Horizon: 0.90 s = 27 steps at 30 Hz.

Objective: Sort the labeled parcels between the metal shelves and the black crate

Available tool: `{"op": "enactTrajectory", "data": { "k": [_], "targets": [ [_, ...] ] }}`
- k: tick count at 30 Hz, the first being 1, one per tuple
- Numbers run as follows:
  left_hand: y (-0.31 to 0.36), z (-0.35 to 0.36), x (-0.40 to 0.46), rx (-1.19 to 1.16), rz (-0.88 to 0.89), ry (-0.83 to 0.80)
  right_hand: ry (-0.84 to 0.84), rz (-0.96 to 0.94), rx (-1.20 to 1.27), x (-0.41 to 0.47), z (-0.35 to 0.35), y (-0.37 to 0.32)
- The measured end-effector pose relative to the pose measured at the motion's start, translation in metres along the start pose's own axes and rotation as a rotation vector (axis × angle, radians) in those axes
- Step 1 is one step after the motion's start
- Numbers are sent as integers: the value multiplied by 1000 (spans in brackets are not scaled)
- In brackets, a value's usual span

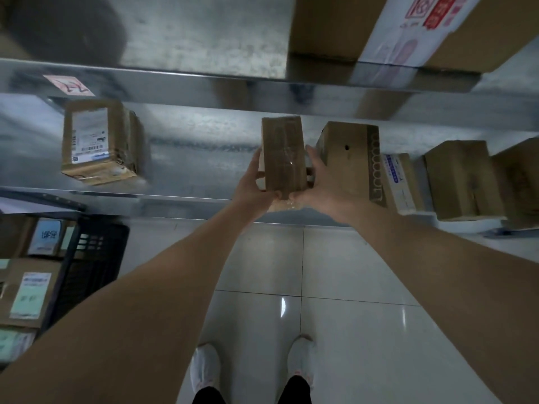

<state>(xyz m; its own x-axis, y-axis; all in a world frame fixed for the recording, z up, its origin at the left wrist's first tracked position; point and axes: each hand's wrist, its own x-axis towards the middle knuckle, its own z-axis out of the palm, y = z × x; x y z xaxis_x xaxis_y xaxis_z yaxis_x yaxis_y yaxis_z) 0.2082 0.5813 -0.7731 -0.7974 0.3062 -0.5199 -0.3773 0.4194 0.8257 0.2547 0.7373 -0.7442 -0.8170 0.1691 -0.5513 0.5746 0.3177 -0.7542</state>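
A small taped brown parcel (282, 153) is held between both my hands over the front part of the lower metal shelf (186, 158). My left hand (253, 185) grips its left side and my right hand (323, 182) grips its right side, thumbs along the sides. A labeled parcel (99, 141) lies on the same shelf to the left. Right of the held parcel stand a brown box with a hole (350, 158) and several more parcels (460, 179). The black crate (96, 258) sits on the floor at lower left with labeled parcels (30, 290) inside.
An upper shelf (204, 39) carries a large cardboard box (408, 27) at the right. A pink tag (70, 84) is stuck on the upper shelf's front edge. White tiled floor (335, 316) lies below, with my two white shoes near the bottom.
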Motion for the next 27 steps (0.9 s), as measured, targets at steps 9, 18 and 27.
{"op": "enactTrajectory", "data": {
  "k": [9,18,27],
  "targets": [
    [6,-27,-45,-205,-88,-14,45,118,142,-37,24,-13],
    [38,-60,-80,-258,-103,-23,3,73,352,-62,34,-50],
    [60,-77,-108,-282,-69,26,46,74,361,-81,41,-78]
  ]
}}
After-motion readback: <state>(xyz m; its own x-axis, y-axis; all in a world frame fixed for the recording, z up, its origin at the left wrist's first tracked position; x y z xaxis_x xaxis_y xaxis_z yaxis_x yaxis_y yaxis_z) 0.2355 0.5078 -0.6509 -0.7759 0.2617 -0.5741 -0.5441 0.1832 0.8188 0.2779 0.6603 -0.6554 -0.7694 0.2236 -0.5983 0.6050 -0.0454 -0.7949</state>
